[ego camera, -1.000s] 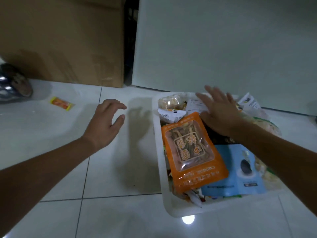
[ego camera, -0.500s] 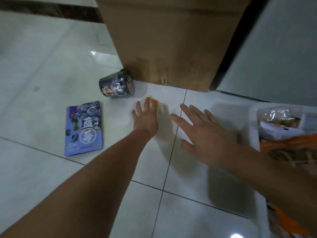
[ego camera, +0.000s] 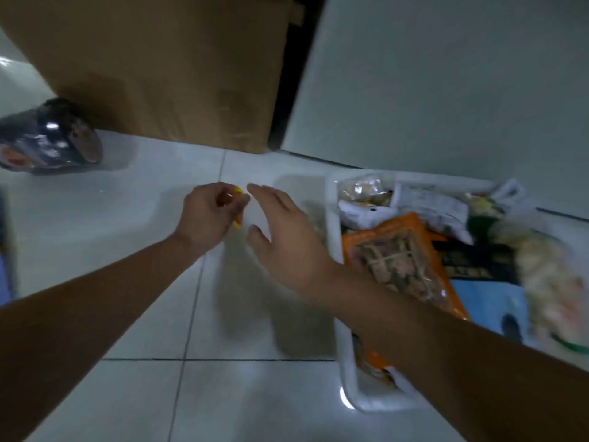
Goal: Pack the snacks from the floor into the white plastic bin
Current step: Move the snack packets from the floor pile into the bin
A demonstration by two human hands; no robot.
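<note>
Above the floor [ego camera: 255, 393], just left of the bin [ego camera: 333, 212], the left hand [ego camera: 207, 215] pinches a small orange packet [ego camera: 237, 221] in curled fingers. The right hand [ego camera: 287, 237] hangs open beside it. The packet looks light, soft and probably slick, so gripping its middle seems safer than a sealed end.

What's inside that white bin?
The white bin holds an orange packet on top, a blue packet, a black packet and pale wrapped snacks. Whatever lies beneath them, or under the right forearm, is covered.
</note>
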